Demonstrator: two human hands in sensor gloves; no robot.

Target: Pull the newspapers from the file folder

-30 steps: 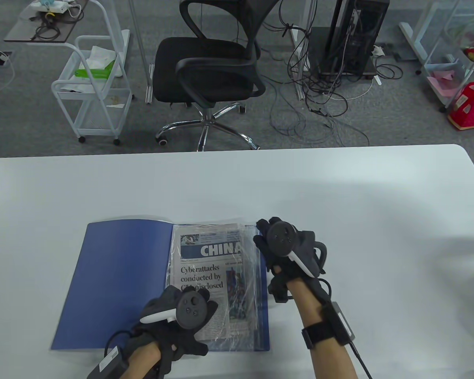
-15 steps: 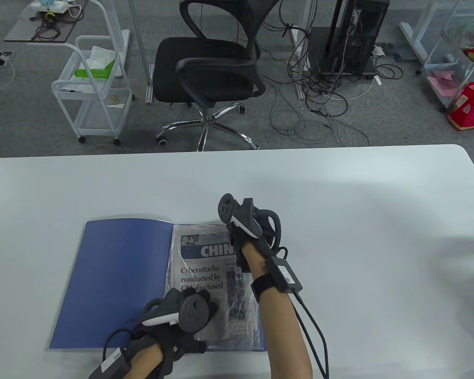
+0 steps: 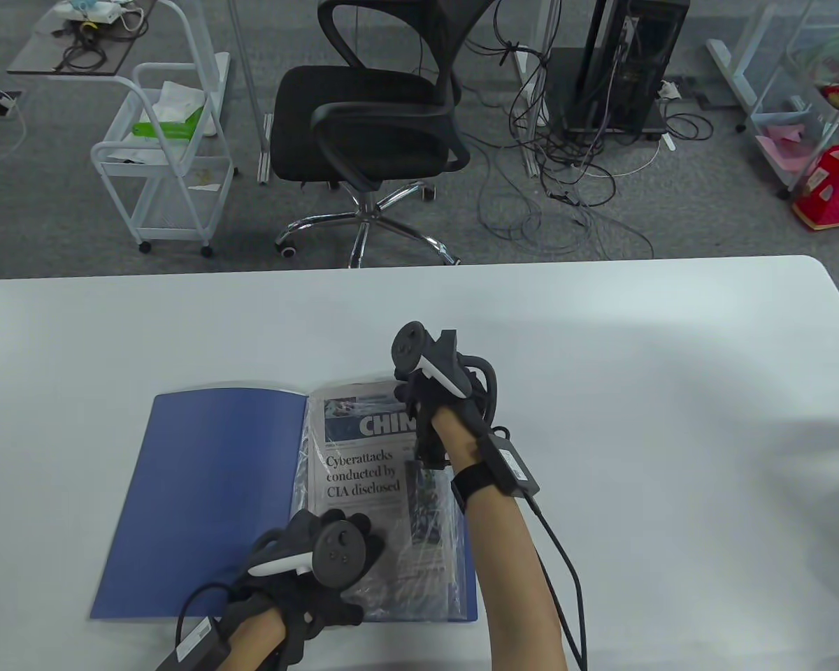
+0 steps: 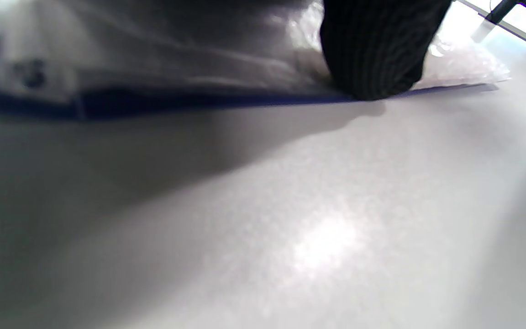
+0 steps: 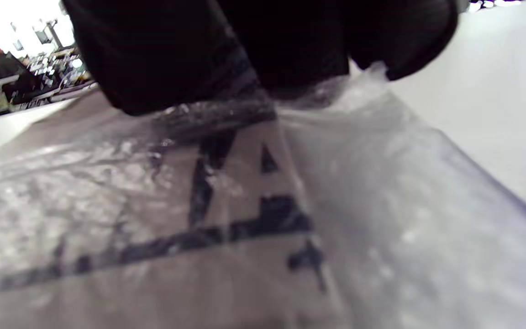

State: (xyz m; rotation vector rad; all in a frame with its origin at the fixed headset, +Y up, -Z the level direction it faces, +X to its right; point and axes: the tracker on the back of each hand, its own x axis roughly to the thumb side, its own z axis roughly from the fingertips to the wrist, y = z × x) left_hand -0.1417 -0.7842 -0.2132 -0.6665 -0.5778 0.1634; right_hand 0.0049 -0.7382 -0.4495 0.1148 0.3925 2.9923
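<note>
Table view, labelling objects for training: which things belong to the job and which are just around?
Job: blue file folder, newspaper, clear sleeve, left hand, right hand.
Around: office chair, white cart, computer tower, floor cables.

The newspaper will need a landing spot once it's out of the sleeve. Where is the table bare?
Bare table spreads right of the right hand and beyond the file folder's far edge. It is crowded near the front edge, where the left hand presses the newspaper.

blue file folder [image 3: 210, 496], black-gloved hands
</note>
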